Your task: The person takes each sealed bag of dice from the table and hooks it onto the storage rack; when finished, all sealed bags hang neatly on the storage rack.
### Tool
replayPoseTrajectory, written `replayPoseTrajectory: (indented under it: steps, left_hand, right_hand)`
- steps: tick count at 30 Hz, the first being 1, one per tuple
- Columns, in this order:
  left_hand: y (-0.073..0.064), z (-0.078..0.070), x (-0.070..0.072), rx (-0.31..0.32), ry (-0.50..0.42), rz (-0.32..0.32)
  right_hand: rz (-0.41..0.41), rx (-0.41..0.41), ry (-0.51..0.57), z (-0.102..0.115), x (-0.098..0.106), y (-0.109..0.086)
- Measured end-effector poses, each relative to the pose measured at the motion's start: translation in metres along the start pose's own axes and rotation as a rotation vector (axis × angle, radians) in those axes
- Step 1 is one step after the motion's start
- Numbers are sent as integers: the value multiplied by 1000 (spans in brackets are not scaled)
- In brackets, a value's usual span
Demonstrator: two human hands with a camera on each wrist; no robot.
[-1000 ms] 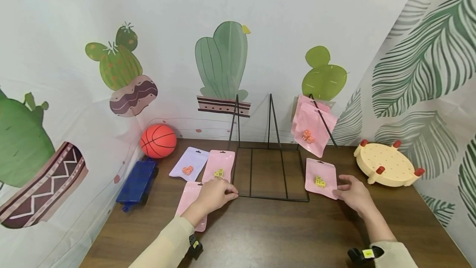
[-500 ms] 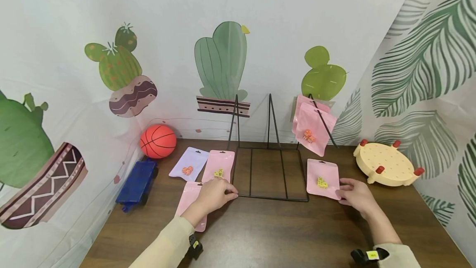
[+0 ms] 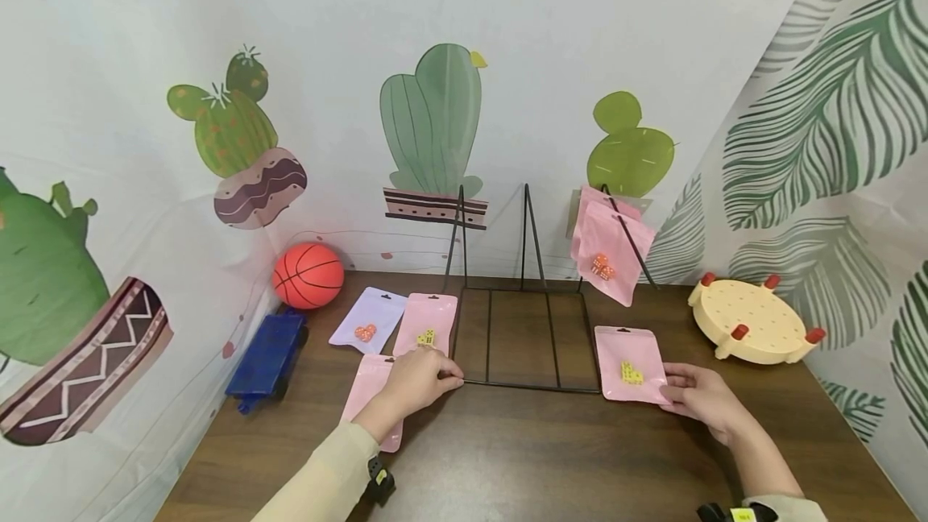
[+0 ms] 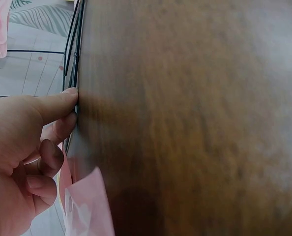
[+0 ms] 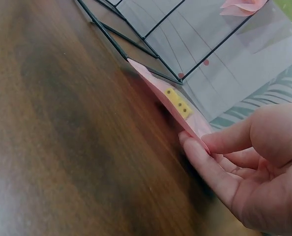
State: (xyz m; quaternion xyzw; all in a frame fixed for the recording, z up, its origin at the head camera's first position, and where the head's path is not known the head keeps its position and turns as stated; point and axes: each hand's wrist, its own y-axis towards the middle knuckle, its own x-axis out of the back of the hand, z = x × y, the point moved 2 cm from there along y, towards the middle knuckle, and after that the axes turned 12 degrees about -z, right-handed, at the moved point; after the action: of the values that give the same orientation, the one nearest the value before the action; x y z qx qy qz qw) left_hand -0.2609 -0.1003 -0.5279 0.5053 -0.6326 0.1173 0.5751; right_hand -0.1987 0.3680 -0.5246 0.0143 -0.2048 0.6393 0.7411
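Head view: the pink dice pouch has slid nearer along the black wire rack's right side, apparently still being positioned; open tabletop lies near. Left wrist: the left hand pinches the rack's near-left corner. Right wrist: the right hand pinches the pouch's right edge.
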Motion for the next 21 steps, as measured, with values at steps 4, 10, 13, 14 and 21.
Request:
replayPoseTrajectory:
  steps: [4,10,13,14,21]
  left_hand:
    - [0,-1,1,0,-4,-1]
    - [0,-2,2,7,-9,0]
    - [0,-2,2,9,-8,1]
    - [0,-2,2,9,-6,1]
    - [0,-2,3,10,-4,3]
  right_hand:
    - [4,42,2,-2,2,-6]
    - [-46,174,-54,2,4,-17]
    - [-77,243,-73,6,4,-23]
    - [-87,264,-74,8,4,-26]
    - [-98,434,-164,19,6,-39]
